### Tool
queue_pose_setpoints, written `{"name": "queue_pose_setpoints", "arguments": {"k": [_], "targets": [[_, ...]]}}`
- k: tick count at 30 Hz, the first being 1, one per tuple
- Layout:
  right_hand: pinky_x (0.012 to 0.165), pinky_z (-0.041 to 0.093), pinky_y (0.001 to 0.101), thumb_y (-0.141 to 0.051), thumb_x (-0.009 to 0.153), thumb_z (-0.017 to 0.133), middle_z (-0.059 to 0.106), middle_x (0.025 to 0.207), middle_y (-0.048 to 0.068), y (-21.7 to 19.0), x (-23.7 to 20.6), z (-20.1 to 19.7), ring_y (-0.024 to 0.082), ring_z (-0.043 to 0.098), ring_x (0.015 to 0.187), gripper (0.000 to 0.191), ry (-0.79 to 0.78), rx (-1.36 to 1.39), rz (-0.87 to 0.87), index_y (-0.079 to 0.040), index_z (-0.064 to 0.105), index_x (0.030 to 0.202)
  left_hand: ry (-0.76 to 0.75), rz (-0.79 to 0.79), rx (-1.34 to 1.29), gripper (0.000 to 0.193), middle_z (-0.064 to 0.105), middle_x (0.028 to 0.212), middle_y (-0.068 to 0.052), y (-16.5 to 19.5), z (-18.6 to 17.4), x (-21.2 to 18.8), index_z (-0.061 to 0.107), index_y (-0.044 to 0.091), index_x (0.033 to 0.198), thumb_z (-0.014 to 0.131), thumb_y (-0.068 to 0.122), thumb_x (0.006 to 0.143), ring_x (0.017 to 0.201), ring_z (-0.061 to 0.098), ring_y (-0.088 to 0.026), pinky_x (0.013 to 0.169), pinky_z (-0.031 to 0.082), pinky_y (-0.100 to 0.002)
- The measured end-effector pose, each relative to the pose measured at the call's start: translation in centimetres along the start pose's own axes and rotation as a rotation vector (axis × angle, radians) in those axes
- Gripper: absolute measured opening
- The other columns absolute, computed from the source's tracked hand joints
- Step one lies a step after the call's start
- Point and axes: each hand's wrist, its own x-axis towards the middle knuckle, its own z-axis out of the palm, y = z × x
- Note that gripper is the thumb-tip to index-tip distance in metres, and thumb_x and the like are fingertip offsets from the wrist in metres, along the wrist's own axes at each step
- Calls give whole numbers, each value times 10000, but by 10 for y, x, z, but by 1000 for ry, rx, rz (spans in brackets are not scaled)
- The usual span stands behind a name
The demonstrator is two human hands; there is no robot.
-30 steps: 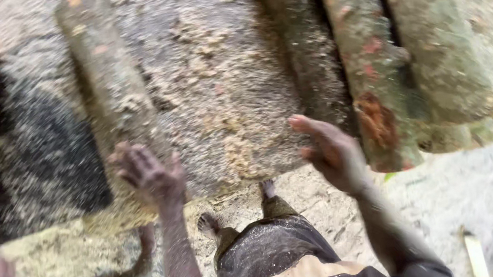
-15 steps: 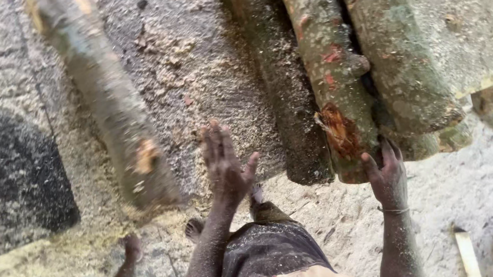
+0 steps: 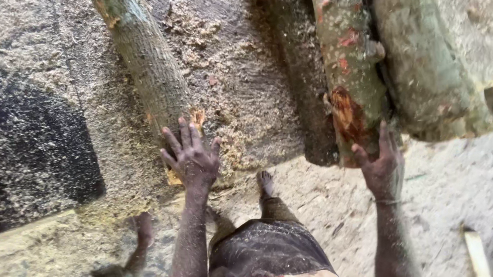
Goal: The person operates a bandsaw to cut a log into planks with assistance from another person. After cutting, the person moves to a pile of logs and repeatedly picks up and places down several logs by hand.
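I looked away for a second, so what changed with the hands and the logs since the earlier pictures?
The left hand moved onto the near end of the slim log, fingers spread. The right hand dropped to the cut end of the reddish-barked log, open. Neither hand grips anything. The stacked logs and the sawdust-covered platform stayed as they were.

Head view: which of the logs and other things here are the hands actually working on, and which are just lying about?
In hand:
- slim grey-green barked log, left hand spread at its near end
- reddish-patched mossy log, right hand open just below its cut end

Lying about:
- thick grey-green log
- dark opening in the sawdust-covered platform
- pale wood strip on the ground
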Motion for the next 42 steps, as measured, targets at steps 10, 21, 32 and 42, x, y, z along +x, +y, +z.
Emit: {"name": "queue_pose_setpoints", "arguments": {"k": [10, 21, 32, 42], "targets": [[789, 568, 567, -773, 854, 571, 586, 1456, 262, 27, -10, 3, 505, 564, 1003, 1112, -99, 288, 342, -108, 304, 1704, 112, 110, 32, 880, 116, 1741, -64, -42, -8, 4, 337, 145, 1615, 386, 737, 965, 1604, 27, -373, 1253, 28, -657], [885, 567, 511, -609, 854, 714, 632, 1178, 188, -127, -41, 56, 302, 601, 1069, 810, -123, 358, 122, -27, 585, 1402, 135, 97, -351, 975, 225, 1711, -155, -113, -21, 1, 364, 37, 1593, 247, 779, 972, 1609, 68, -398, 1295, 90, -514], [1140, 445, 440, -325, 933, 732, 597, 1445, 115, -198, -54, 32, 270, 523, 1335, 506, -120, 304, -399, -140, 646, 1396, 190, -8, -300, 1052, 292, 1640, -313, -108, -74, 13, 404, -104, 1531, 119, 758, 999, 1560, 179, -496, 1276, 137, -543], [1174, 448, 526, -720, 1097, 394, 516, 1543, 264, -33, 44, -64, 373, 520, 1401, 869, 260, -239, -250, 26, 512, 1526, 91, 178, -510, 1189, 133, 1724, -275, 17, -73, 76, 99, -91, 1626, 135, 864, 918, 1638, 57, -441, 1330, 57, -549]]}}
